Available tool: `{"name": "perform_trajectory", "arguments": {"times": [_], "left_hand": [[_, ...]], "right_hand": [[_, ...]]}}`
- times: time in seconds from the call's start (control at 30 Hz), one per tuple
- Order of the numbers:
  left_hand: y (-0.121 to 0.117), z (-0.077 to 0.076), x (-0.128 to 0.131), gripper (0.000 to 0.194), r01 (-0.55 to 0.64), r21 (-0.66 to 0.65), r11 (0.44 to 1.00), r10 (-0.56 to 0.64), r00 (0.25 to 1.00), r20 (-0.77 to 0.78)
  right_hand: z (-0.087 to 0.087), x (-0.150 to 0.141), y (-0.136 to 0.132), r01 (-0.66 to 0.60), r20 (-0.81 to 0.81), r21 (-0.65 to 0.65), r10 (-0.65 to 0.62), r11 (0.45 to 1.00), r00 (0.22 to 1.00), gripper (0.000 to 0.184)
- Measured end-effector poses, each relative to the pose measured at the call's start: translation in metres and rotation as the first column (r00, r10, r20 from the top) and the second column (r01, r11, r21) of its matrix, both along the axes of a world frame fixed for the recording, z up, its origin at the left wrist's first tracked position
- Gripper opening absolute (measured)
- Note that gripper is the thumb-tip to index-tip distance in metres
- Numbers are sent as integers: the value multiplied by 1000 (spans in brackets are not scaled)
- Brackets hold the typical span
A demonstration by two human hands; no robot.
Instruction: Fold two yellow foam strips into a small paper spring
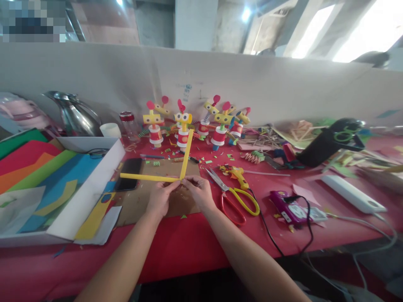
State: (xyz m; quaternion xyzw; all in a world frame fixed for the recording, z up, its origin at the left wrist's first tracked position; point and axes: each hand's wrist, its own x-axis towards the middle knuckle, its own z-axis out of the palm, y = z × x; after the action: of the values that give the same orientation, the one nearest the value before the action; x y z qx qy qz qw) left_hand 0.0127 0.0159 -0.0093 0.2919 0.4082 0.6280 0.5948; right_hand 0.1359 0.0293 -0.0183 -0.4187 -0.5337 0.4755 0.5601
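Two yellow paper strips (187, 155) meet at a corner, one pointing away from me and the other out to the left. My left hand (160, 196) pinches them at the join from the left side. From the right, my right hand (199, 192) closes its fingers on the same corner. Both hands are above a brown cardboard sheet (132, 209). A black phone (129, 178) lies under the left strip's end. Scissors (227, 191) with red and yellow handles rest right of my right hand, beside a yellow glue gun (239, 178).
Several paper figures (183, 136) stand at the back. A white box (91, 184) of coloured paper is at left, near a metal jug (74, 115). At right are a purple power socket (288, 209) with cables, a white power strip (352, 193) and a black container (324, 144).
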Motion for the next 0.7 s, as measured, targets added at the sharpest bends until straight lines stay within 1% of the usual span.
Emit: {"name": "perform_trajectory", "arguments": {"times": [0.1,0.17,0.23,0.3,0.37,0.5,0.6,0.63,0.7], "left_hand": [[0,3,0,29,-8,-16,1000,8,1000,28],[0,4,0,29,-18,-6,1000,18,999,41],[1,4,-2,29,-29,11,1000,28,998,54],[2,3,-3,28,-30,24,999,29,998,48],[3,0,-3,29,-30,29,999,30,999,16],[1,-2,-2,31,-31,22,999,32,999,-42],[-2,1,-1,36,11,15,1000,-10,996,-88],[-3,2,-2,37,36,10,999,-34,992,-124],[-5,5,-2,31,84,15,996,-78,968,-239]], "right_hand": [[1,0,-1,-4,-1,3,4,1000,1000,15],[1,-1,-1,-27,-43,8,28,1000,999,16],[0,-3,-1,-59,-102,18,60,998,993,21],[-2,-4,0,-78,-126,25,81,997,989,27],[-3,-5,1,-73,-88,28,75,997,993,26],[-4,-2,1,-21,12,23,20,1000,1000,18],[-2,0,0,9,21,16,-10,1000,1000,14],[-1,0,0,15,16,13,-15,1000,1000,14],[1,0,-1,22,7,6,-22,1000,1000,14]]}}
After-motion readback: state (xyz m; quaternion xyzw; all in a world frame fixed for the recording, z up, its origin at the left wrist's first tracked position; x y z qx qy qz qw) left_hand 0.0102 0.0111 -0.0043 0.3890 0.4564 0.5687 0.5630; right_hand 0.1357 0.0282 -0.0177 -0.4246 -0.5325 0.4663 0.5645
